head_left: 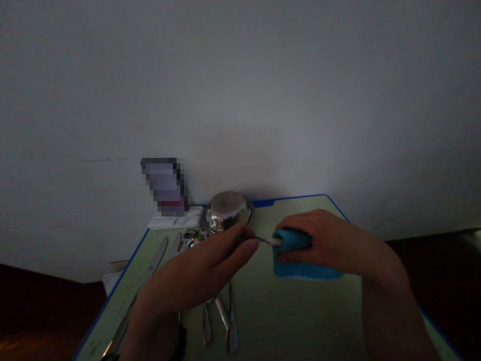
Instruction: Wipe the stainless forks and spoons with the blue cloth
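Blue cloth (293,240): wrapped round pale part of a thin utensil (275,241).
Left hand (220,258): thumb and fingers pinching utensil's metal end.
Right hand (326,235): gripping cloth, around utensil.
Utensil: between both hands, over green table (296,321).
Metal bowl (230,204): upturned, near back edge.
Cutlery (232,337): loose, table's left half.

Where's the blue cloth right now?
In the head view, the blue cloth is right of centre over the green tabletop, gripped in the right hand around a thin utensil that reaches the left hand's fingertips.
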Tool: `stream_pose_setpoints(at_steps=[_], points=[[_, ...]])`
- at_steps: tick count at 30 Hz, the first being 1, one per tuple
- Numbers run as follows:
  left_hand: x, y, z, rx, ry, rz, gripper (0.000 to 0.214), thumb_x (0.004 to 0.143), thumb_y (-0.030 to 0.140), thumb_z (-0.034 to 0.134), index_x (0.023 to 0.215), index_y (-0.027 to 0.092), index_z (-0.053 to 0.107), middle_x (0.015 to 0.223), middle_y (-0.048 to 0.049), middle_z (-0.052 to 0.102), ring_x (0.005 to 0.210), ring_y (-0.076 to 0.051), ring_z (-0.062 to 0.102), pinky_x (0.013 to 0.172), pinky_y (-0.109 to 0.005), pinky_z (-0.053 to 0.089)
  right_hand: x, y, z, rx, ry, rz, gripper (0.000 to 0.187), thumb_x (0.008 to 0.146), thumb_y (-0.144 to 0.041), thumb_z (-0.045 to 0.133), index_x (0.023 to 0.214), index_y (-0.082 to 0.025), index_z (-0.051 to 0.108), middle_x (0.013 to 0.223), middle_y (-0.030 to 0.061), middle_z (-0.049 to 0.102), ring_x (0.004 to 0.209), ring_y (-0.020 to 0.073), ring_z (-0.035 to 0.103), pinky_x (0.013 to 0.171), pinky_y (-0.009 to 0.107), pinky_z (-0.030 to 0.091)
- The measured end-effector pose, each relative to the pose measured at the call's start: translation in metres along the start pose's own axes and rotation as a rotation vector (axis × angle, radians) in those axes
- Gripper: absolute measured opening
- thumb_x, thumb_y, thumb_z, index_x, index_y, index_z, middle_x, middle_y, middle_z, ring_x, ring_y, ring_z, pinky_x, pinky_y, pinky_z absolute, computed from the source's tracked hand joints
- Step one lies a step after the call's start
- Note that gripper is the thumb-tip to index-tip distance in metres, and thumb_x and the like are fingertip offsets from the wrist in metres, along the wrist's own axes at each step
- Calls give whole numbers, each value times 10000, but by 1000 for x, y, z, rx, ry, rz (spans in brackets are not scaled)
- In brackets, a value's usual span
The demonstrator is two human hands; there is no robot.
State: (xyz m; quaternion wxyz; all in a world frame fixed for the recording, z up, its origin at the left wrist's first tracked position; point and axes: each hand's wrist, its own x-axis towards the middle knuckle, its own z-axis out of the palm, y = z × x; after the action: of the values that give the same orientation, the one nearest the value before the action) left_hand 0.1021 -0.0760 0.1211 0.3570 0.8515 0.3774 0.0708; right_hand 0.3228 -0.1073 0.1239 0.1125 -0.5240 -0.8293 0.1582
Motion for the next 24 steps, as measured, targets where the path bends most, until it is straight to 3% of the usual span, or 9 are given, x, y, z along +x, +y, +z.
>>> stream_pose_setpoints(at_steps=[11,17,24], points=[[0,-8,-2,58,24,160,286,871,422,423,1097,248,449,835,21,572,707,-124,536,612,-241,416,3,-5,2,-9,-56,-2,284,763,-480,549,826,-205,582,770,15,634,713,169,569,619,275,363],[3,-8,-4,-17,26,140,294,842,405,487,1091,248,483,824,19,592,725,-131,561,637,-246,431,2,-4,-2,40,-83,-13,330,777,-516,516,834,-198,585,775,23,629,717,165,565,615,272,370],[3,-9,-7,-150,-72,93,198,859,352,477,993,215,527,819,18,643,744,-117,595,650,-215,451,0,-1,-7,108,-88,-61,333,861,-475,408,809,-184,564,736,10,616,701,138,559,620,253,372]])
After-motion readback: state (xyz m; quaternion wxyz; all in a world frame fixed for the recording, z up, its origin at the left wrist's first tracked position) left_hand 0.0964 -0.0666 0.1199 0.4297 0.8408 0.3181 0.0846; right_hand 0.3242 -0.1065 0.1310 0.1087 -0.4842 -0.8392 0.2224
